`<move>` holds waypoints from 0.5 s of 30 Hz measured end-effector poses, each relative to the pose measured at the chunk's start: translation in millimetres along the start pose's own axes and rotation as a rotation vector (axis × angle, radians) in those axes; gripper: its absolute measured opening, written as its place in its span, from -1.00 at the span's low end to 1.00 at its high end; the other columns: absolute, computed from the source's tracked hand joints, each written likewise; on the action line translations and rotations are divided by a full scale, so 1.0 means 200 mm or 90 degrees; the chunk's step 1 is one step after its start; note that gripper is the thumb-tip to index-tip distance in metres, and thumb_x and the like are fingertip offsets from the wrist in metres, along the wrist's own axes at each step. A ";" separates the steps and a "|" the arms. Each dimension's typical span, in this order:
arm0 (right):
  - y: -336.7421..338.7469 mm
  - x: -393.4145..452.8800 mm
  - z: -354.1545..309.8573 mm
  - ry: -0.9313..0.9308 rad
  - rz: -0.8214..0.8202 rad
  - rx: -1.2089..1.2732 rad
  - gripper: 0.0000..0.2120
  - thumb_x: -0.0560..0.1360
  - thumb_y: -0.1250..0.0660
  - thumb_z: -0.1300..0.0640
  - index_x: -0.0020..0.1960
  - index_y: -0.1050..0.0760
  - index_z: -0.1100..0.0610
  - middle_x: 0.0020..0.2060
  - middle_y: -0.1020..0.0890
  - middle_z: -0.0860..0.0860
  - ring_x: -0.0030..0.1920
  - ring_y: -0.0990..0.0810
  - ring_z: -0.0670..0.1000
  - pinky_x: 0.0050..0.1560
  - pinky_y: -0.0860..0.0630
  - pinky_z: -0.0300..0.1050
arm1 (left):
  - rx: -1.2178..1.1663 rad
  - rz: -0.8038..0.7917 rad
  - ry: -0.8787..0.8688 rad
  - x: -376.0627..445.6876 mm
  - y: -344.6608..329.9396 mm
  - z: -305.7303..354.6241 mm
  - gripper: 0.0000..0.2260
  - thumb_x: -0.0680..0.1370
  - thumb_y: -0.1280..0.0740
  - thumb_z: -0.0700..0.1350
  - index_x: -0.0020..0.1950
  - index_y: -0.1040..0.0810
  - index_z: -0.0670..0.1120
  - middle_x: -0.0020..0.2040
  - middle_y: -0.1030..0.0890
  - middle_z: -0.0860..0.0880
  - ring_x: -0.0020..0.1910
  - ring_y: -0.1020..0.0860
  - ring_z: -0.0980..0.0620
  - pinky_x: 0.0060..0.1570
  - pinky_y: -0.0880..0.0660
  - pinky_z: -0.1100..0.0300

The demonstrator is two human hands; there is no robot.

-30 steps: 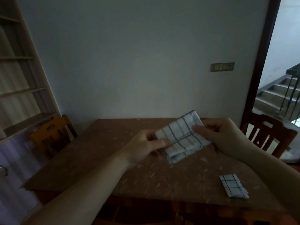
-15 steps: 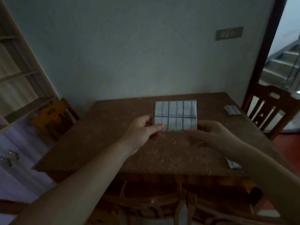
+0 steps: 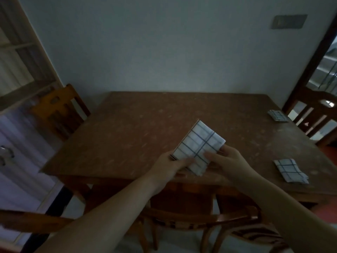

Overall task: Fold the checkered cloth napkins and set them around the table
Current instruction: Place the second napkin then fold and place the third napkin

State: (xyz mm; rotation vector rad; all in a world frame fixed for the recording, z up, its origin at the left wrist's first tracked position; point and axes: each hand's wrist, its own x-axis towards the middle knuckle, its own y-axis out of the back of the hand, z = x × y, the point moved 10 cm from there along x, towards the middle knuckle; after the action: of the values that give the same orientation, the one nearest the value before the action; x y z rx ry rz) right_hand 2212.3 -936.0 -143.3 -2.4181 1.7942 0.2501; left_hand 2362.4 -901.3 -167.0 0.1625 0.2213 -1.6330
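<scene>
While both hands, left hand [image 3: 168, 164] and right hand [image 3: 225, 158], pinch the folded napkin [image 3: 198, 146] above the table [image 3: 127, 136], release carefully. Uneven release may let its layers spring open.

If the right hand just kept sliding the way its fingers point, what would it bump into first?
The right hand points up-left and already pinches the held napkin. Beyond that lies only bare table, probably free up to the far-left chair, though depth is unclear.

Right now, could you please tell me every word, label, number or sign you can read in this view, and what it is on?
None can be read.
Napkin held by the left hand and right hand: grid lines only, no text.
Wall plate: too blurred to show any marking.
</scene>
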 end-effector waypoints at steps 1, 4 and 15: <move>-0.04 0.02 0.01 -0.004 0.010 -0.030 -0.85 0.50 -0.36 0.27 -0.01 -0.57 0.06 -0.04 -0.70 0.06 -0.01 -0.69 0.08 0.03 -0.62 0.05 | -0.014 0.023 0.012 0.00 0.10 -0.02 -0.83 0.48 -0.44 -0.02 0.06 -0.65 0.04 0.04 -0.69 0.00 0.03 -0.65 -0.01 0.04 -0.61 0.04; -0.14 0.06 0.03 -0.023 0.037 -0.083 -0.82 0.50 -0.36 0.25 0.10 -0.56 0.13 -0.02 -0.68 0.07 -0.01 -0.68 0.08 0.02 -0.62 0.05 | 0.012 0.055 0.030 0.02 0.32 -0.07 -0.91 0.49 -0.44 -0.03 -0.07 -0.67 -0.02 -0.01 -0.68 -0.05 0.03 -0.65 -0.06 0.08 -0.60 -0.08; -0.21 0.27 0.38 -0.137 0.079 -0.148 -0.82 0.53 -0.35 0.18 0.12 -0.50 0.04 -0.03 -0.63 0.00 -0.07 -0.66 0.02 -0.25 -0.62 -0.16 | -0.002 0.052 0.138 0.23 0.38 -0.39 -0.82 0.57 -0.36 -0.08 0.14 -0.52 -0.09 0.01 -0.62 -0.05 -0.32 -0.63 0.10 -0.25 -0.59 0.23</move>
State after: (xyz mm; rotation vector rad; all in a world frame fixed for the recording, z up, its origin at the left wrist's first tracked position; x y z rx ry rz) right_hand 2263.5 -960.0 -229.2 -2.3151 1.9105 0.7384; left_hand 2431.8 -931.3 -256.7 0.3426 0.3777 -1.5330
